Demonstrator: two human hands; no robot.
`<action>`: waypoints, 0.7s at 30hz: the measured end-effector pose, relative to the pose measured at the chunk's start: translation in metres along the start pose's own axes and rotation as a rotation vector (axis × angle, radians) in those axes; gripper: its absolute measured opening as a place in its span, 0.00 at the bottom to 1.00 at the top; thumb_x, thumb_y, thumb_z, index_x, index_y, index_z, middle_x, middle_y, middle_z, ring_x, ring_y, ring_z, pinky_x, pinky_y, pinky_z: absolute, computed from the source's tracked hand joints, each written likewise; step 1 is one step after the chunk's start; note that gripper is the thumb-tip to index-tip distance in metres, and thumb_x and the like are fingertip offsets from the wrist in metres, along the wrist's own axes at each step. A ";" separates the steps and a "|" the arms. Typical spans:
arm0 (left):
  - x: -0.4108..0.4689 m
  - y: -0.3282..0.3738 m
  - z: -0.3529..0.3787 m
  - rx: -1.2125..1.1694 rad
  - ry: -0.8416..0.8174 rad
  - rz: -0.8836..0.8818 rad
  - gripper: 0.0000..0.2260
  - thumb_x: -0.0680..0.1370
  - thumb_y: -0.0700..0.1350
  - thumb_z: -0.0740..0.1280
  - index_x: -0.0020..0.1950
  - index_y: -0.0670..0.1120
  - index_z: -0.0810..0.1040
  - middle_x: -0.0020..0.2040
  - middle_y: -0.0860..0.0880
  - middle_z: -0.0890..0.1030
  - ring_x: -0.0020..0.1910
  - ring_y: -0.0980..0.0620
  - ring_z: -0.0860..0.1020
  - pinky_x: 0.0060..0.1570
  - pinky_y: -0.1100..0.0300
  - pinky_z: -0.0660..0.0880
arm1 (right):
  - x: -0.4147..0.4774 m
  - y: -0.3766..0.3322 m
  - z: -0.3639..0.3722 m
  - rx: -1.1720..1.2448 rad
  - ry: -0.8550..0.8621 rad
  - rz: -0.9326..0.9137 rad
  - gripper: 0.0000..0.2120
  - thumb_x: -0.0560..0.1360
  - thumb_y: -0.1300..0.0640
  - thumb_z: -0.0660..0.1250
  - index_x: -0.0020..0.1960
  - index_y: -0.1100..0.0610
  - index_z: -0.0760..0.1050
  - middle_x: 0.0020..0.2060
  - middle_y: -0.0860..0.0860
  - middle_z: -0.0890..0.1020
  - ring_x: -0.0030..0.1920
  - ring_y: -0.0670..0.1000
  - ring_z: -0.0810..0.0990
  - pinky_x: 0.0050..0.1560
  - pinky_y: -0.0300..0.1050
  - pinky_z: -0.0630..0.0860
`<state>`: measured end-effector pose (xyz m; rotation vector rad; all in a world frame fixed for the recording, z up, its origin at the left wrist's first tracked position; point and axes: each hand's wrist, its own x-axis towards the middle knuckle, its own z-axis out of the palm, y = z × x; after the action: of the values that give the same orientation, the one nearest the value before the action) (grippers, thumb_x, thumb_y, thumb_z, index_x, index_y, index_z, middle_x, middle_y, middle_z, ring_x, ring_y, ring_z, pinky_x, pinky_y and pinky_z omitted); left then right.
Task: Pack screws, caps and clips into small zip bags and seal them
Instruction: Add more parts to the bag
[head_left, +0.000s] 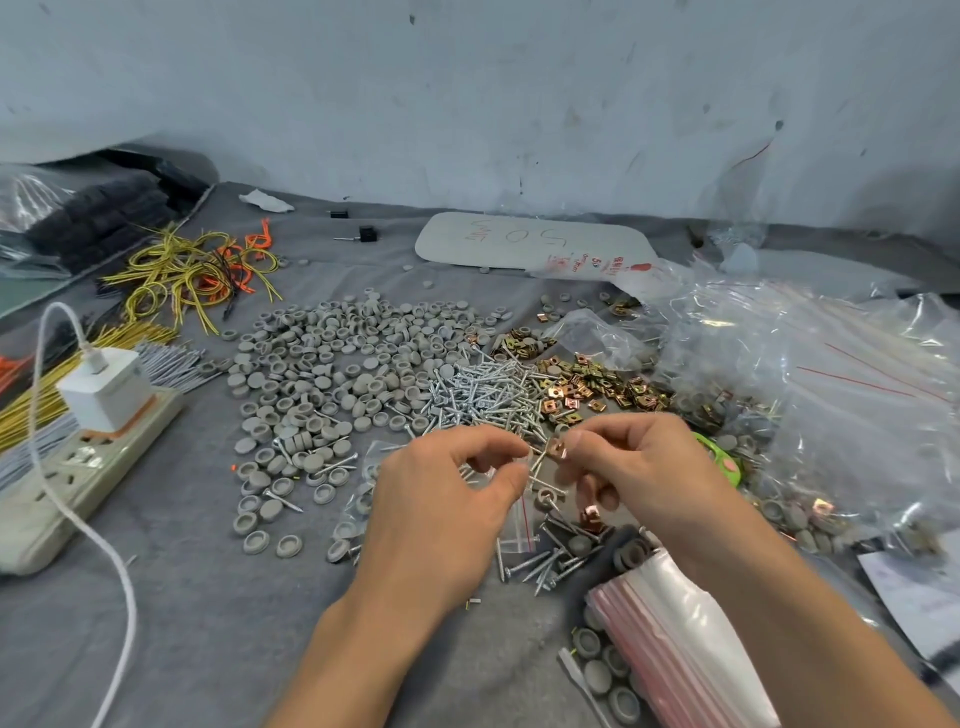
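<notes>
- Grey cloth covers the bench (208, 623), and we see both hands meeting at mid-scene, just on the near side of the screw heap.
- We find the left hand (447, 499) with its fingers curled. Its thumb and forefinger pinch the top edge of a small zip bag (523, 519), a clear one with a red line, which hangs between the two hands.
- The right hand (639, 467) pinches a copper clip (558, 448) between thumb and forefinger, right at the left hand's fingertips, with its other fingers curled under. We cannot tell whether the clip is already inside the bag's mouth.
- Loose screws (483, 389) lie in a silver heap just beyond the hands, and more are scattered under the bag.
- Grey caps (332, 364) spread wide to the left of that heap. Brass-coloured clips (597, 387) lie to its right, touching it.
- A stack of empty zip bags (665, 649) lies at the near right beside the right forearm, with a few caps at its left.
- Large clear plastic bags (831, 389) are piled at the right.
- At the left we note a power strip (21, 525) with a white charger (106, 387) plugged in, and yellow wires (182, 270) farther back.
</notes>
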<state>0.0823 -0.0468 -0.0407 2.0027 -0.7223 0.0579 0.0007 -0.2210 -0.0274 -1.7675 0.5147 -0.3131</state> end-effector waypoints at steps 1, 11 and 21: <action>0.001 -0.001 -0.002 0.027 0.000 -0.005 0.07 0.74 0.53 0.76 0.47 0.65 0.84 0.42 0.69 0.82 0.46 0.70 0.79 0.43 0.74 0.72 | 0.004 0.000 -0.001 0.014 0.135 -0.011 0.07 0.81 0.58 0.70 0.48 0.52 0.86 0.38 0.53 0.88 0.35 0.51 0.84 0.36 0.45 0.77; 0.009 -0.018 -0.022 0.168 0.036 -0.093 0.07 0.74 0.52 0.76 0.49 0.65 0.84 0.40 0.70 0.81 0.50 0.78 0.73 0.43 0.79 0.65 | 0.026 0.005 0.016 -0.988 0.142 -0.077 0.12 0.77 0.59 0.71 0.55 0.44 0.84 0.55 0.48 0.83 0.53 0.52 0.79 0.60 0.49 0.75; 0.007 -0.020 -0.029 0.170 0.010 -0.116 0.08 0.75 0.51 0.75 0.51 0.64 0.84 0.40 0.71 0.79 0.50 0.77 0.73 0.44 0.78 0.65 | 0.026 0.010 0.019 -1.105 0.269 -0.123 0.07 0.79 0.54 0.67 0.45 0.45 0.79 0.47 0.43 0.80 0.53 0.52 0.72 0.55 0.51 0.60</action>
<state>0.1052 -0.0199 -0.0388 2.2014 -0.6111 0.0625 0.0300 -0.2196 -0.0439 -2.8542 0.8694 -0.3883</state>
